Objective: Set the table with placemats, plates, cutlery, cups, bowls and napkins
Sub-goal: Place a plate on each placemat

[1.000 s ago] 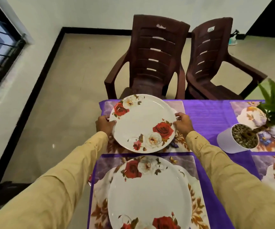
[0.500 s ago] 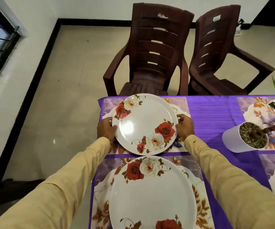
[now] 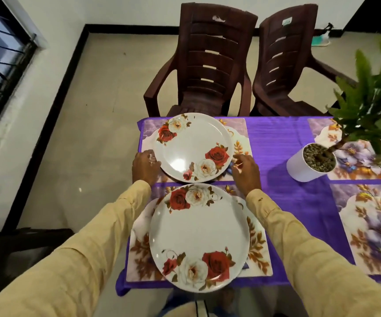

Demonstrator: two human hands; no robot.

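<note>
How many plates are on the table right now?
2. One white round rose-patterned plate lies on the far placemat; the other on the near placemat. None visible elsewhere; the table's right side is cropped.

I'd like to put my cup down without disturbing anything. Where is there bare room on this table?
The widest free patch is the purple tablecloth between the far rose-patterned white plate and the white plant pot. The two bare floral placemats on the right are also open. It is crowded on the left, where the near rose-patterned plate and both hands sit.

White rose-print plates, purple tablecloth
</note>
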